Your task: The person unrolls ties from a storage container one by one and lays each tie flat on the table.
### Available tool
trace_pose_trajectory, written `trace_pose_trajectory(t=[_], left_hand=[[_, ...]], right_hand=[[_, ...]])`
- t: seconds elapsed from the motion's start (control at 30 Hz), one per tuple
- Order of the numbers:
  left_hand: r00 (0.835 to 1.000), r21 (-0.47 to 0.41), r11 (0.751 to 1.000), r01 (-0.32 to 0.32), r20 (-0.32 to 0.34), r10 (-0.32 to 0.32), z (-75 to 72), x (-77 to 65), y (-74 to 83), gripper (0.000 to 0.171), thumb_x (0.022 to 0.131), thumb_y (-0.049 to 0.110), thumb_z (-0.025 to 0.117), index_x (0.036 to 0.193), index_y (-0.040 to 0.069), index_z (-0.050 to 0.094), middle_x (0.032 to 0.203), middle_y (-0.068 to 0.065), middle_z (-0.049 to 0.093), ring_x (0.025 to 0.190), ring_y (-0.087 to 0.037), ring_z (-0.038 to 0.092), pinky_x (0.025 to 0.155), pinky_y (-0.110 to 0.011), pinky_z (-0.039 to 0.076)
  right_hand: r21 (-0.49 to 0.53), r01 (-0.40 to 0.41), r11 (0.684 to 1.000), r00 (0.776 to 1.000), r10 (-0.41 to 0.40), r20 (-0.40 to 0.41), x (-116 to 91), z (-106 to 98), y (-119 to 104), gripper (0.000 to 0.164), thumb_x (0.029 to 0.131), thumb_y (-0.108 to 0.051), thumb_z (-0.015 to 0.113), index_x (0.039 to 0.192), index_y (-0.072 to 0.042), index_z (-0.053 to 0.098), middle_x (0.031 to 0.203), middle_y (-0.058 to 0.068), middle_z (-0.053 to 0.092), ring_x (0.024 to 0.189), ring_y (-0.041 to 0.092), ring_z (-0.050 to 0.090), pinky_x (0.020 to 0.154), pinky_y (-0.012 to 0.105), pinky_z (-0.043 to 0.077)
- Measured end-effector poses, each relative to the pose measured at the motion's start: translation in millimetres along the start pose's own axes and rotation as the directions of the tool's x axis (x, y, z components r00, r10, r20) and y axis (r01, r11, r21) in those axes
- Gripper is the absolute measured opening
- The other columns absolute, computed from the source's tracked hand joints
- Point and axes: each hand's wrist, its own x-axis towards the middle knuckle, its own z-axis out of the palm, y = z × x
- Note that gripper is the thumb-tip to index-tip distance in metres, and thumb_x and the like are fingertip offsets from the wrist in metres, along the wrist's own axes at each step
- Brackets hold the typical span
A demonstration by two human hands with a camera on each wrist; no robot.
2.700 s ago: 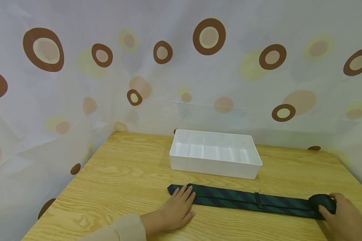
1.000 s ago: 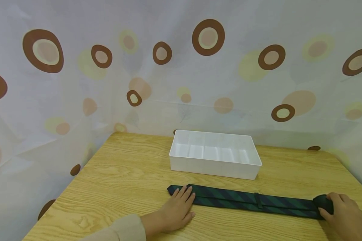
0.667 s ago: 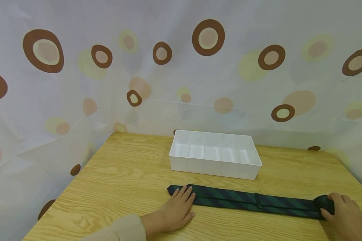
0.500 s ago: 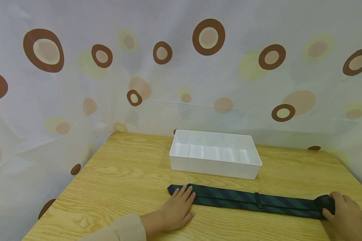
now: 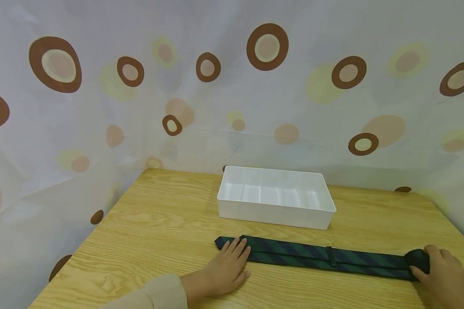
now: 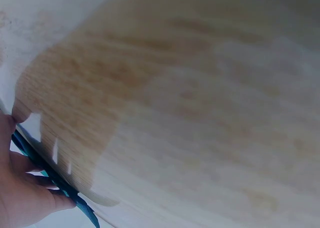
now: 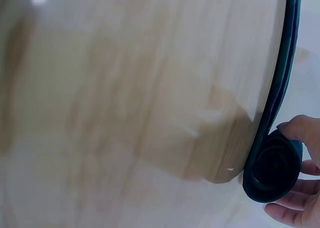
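Note:
A necktie (image 5: 294, 255) with dark green and navy stripes lies flat across the table, its keeper loop showing. Its right end is wound into a loose spiral, seen end-on as a rolled end (image 7: 274, 165) in the right wrist view. My left hand (image 5: 225, 270) rests with straight, slightly spread fingers on the tie near its pointed tips. My right hand (image 5: 448, 274) holds the rolled end between thumb and fingers, partly hiding it in the head view. In the left wrist view, the left hand's fingers (image 6: 35, 178) lie over the tie's edge.
Behind the tie stands a white plastic box (image 5: 274, 213) with ridges across its inside. The wooden table (image 5: 158, 210) reaches back to a pale curtain (image 5: 216, 98) patterned with brown rings, which also hangs along both sides.
My right hand and the rolled end have shifted slightly to the right, and a bit more flat tie shows beside the roll. The left hand has stayed in place.

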Motion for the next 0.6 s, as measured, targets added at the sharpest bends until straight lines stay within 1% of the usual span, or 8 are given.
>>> trace_pose_trajectory(t=[0.27,0.37,0.5,0.6], left_hand=[[1.0,-0.003,1.0,-0.008,-0.013,0.008,3.0,1.1,-1.3,0.056,0.1,0.039,0.033,0.144,0.005,0.032,0.153,-0.015,0.024,0.142,-0.031,0.022,0.111,-0.046,0.028],[1.0,0.004,1.0,-0.011,-0.019,0.011,4.2,1.6,-1.8,0.056,0.1,0.039,0.033,0.144,0.005,0.032,0.152,-0.015,0.024,0.142,-0.031,0.022,0.111,-0.046,0.028],[1.0,0.009,1.0,-0.011,-0.015,0.011,4.3,1.5,-1.8,0.056,0.1,0.04,0.033,0.144,0.005,0.032,0.153,-0.015,0.024,0.142,-0.031,0.022,0.111,-0.046,0.028],[1.0,0.006,1.0,-0.008,-0.012,0.008,4.2,1.4,-1.7,0.056,0.1,0.04,0.033,0.145,0.005,0.031,0.153,-0.014,0.024,0.142,-0.031,0.021,0.111,-0.046,0.028]], right_hand=[[0.027,-0.011,1.0,0.999,0.01,0.035,2,-1,5,0.062,0.07,-0.011,0.077,0.104,0.022,0.038,0.095,0.046,0.042,0.08,0.054,0.049,0.068,0.058,0.046],[0.015,-0.034,0.999,0.998,0.033,0.062,4,0,7,0.063,0.071,-0.012,0.077,0.106,0.022,0.037,0.097,0.046,0.042,0.081,0.053,0.049,0.068,0.057,0.046],[0.007,-0.08,0.997,0.988,0.078,0.136,5,-2,9,0.065,0.073,-0.014,0.075,0.109,0.023,0.035,0.101,0.046,0.041,0.085,0.053,0.048,0.071,0.057,0.046],[0.016,-0.117,0.993,0.972,0.111,0.205,6,-3,11,0.066,0.076,-0.015,0.073,0.112,0.023,0.033,0.105,0.046,0.038,0.089,0.055,0.046,0.073,0.057,0.045]])
